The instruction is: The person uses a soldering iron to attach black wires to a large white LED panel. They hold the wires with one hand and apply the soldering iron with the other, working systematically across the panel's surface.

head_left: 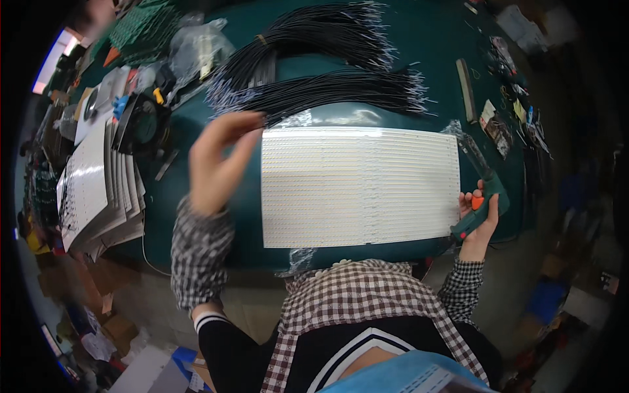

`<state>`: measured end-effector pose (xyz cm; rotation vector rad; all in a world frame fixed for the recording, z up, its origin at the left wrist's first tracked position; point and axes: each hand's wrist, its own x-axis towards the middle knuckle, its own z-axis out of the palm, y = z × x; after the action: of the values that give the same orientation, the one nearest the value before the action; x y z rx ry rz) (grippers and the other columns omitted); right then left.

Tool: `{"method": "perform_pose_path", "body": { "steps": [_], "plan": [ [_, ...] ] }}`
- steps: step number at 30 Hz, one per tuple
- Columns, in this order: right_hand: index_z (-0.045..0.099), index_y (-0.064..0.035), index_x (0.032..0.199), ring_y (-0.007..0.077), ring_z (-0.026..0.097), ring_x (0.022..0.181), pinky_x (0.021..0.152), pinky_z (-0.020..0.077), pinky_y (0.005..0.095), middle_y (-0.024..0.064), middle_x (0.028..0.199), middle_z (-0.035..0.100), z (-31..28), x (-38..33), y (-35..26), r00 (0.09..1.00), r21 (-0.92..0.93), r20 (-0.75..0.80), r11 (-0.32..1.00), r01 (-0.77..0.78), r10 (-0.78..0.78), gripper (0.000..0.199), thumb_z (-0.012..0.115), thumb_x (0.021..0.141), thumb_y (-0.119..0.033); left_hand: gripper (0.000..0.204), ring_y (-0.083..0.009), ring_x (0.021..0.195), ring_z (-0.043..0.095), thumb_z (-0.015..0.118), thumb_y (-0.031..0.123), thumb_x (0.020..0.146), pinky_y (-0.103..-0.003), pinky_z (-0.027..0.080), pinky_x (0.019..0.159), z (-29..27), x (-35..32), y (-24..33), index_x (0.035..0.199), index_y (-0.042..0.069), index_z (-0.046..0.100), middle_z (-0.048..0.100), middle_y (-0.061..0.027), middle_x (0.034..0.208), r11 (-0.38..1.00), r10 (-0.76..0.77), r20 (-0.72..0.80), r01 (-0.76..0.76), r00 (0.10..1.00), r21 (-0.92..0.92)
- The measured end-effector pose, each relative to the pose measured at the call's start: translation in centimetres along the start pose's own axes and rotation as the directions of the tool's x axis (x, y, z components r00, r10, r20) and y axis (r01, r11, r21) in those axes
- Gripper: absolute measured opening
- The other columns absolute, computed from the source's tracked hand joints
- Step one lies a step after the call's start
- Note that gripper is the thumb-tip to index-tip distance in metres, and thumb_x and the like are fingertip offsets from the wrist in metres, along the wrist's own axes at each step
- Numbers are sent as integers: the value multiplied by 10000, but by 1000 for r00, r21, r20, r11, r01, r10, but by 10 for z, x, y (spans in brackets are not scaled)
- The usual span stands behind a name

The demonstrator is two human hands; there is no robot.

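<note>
The blurred left hand (223,167) is hovering between the black wires (334,92) and the white panel's upper-left corner, and I cannot tell whether it is pinching anything; the white panel (360,190) is lying flat on the green table (247,216), ahead of the person. The right hand (483,229) is grasping the green tool (493,193) by the panel's right edge; keeping that grip light and steady, nose off the panel's face, is probably serving best.

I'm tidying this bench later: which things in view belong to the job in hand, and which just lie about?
In the job, it seems:
green tool, held in the right hand
white panel, between the hands
black wires, near the left hand
white stacked sheets, possibly

Just lying about, apparently:
clear plastic bag, upper left
narrow bar, right of the wires
</note>
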<state>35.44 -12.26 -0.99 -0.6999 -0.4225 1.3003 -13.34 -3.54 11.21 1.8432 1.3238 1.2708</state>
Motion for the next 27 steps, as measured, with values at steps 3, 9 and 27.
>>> {"method": "perform_pose_path", "body": {
  "steps": [3, 9, 27],
  "plan": [
    [523, 22, 1315, 226, 667, 926, 975, 515, 411, 71, 961, 669, 2, -15, -1, 1000, 36, 7, 999, -5, 5, 522, 576, 1005, -395, 314, -217, 1063, 667, 718, 77, 880, -332, 524, 922, 63, 69, -21, 1182, 15, 657, 684, -106, 1141, 957, 184, 238, -229, 954, 176],
    [521, 20, 1316, 236, 649, 954, 982, 507, 423, 74, 965, 640, -14, -38, -3, 999, 130, -35, 991, 22, -18, 550, 584, 995, -422, 366, -332, 1101, 626, 701, 174, 856, -404, 514, 967, 140, 176, -80, 1185, 29, 630, 649, -148, 1166, 760, 167, 542, -458, 824, 462],
    [515, 31, 1310, 243, 647, 956, 967, 506, 438, 71, 969, 615, -29, -34, 7, 998, 183, -15, 982, 57, -55, 579, 619, 975, -430, 201, -333, 966, 662, 655, 132, 887, -393, 546, 821, 133, 169, -74, 1064, 49, 608, 661, -142, 1049, 814, 221, 456, -420, 862, 400]
  ]
}}
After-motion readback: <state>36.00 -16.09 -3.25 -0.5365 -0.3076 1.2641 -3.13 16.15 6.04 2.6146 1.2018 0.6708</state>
